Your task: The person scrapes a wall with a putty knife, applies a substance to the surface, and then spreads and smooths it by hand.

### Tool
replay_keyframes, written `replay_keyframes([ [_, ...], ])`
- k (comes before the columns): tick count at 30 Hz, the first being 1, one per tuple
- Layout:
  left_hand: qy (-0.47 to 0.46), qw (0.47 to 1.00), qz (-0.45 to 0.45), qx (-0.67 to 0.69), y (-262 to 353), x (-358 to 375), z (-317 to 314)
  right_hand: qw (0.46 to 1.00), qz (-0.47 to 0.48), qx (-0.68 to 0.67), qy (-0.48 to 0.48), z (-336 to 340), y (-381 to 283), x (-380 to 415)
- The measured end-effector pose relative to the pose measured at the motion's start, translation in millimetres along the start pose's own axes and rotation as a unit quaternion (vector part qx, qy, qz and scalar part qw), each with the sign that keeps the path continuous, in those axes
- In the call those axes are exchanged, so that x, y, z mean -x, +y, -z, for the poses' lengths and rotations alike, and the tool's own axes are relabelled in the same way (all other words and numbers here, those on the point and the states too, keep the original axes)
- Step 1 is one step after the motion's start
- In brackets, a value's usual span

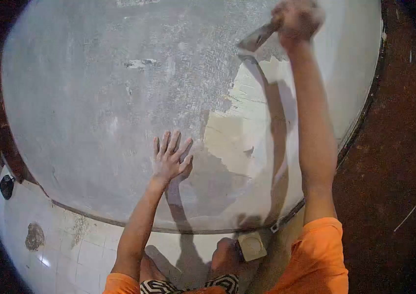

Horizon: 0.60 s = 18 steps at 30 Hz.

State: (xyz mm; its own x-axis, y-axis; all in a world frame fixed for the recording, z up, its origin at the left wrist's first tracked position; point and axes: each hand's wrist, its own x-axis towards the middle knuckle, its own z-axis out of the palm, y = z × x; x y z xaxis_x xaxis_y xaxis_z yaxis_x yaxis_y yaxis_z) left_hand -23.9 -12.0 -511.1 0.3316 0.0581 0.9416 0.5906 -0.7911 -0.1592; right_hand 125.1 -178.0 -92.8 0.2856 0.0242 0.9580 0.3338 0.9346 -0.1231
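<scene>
My left hand (pixel 170 158) lies flat with its fingers spread on a large grey surface (pixel 95 98). At the upper right, my right hand (pixel 300 20) is closed round the handle of a scraper (pixel 257 39); motion blurs the hand. The scraper's blade points down and left, close to the grey surface; whether it touches cannot be made out. Below the blade is a cream-coloured patch (pixel 227 134) with ragged edges, to the right of my left hand. Shadows of my arms cross the patch and the surface.
White floor tiles (pixel 85 252) run along the bottom left, with a dark object (pixel 6 186) and a brownish stain on them. A pale square item (pixel 252 246) sits by my knee. Dark reddish-brown area (pixel 394 171) lies beyond the surface's right edge.
</scene>
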Motion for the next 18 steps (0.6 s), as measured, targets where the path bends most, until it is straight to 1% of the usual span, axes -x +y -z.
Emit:
replay_keyframes([
  [1, 0.002, 1.0, 0.001, 0.005, 0.1, 0.1, 0.5, 0.999, -0.022, 0.036, 0.008, 4.3, 26.2, 8.4],
  [2, 0.001, 1.0, 0.001, 0.007, 1.2, 1.1, 1.7, 0.995, -0.09, 0.037, -0.019, 4.9, 22.3, 17.2],
  [5, -0.003, 1.0, -0.003, 0.007, -1.6, 1.2, 2.8, 0.994, -0.081, 0.072, -0.024, -1.1, 6.9, 17.8],
  [6, 0.006, 1.0, -0.007, 0.0, -1.5, 0.2, 0.9, 0.997, -0.065, 0.028, 0.023, -6.4, -2.2, 14.7],
  [7, 0.013, 1.0, -0.009, -0.006, -0.8, 0.3, -0.7, 0.997, -0.065, 0.027, 0.022, -0.9, -0.9, 10.2],
  [9, 0.009, 1.0, -0.008, -0.011, -0.8, -0.3, -0.7, 0.984, -0.092, -0.14, 0.059, 8.7, 0.0, 2.9],
  [10, 0.003, 1.0, -0.006, -0.013, 0.1, 1.5, 0.9, 0.999, -0.005, 0.012, 0.048, 1.4, 12.3, 11.3],
  [11, 0.001, 1.0, -0.006, -0.014, 0.0, 3.8, 2.1, 0.998, -0.053, 0.023, 0.001, 7.0, 7.8, 13.1],
  [13, -0.004, 1.0, 0.004, 0.002, -0.6, 3.2, 0.5, 0.997, -0.034, 0.03, -0.064, 1.6, 8.9, 13.3],
  [14, -0.006, 1.0, 0.0, 0.003, -0.9, 5.5, 0.1, 0.997, -0.034, 0.03, -0.059, 5.6, 3.2, 11.3],
  [16, 0.001, 1.0, 0.004, -0.003, -0.6, 3.1, -2.8, 0.999, 0.004, 0.035, -0.001, -2.5, -25.7, 6.6],
  [17, 0.003, 1.0, 0.005, -0.004, -1.0, 2.4, -3.3, 0.999, 0.006, 0.035, -0.002, 1.0, -11.8, 5.8],
  [18, -0.011, 1.0, 0.009, 0.0, -0.3, 1.0, 1.2, 0.999, -0.007, -0.011, 0.044, 8.0, 13.6, 7.0],
])
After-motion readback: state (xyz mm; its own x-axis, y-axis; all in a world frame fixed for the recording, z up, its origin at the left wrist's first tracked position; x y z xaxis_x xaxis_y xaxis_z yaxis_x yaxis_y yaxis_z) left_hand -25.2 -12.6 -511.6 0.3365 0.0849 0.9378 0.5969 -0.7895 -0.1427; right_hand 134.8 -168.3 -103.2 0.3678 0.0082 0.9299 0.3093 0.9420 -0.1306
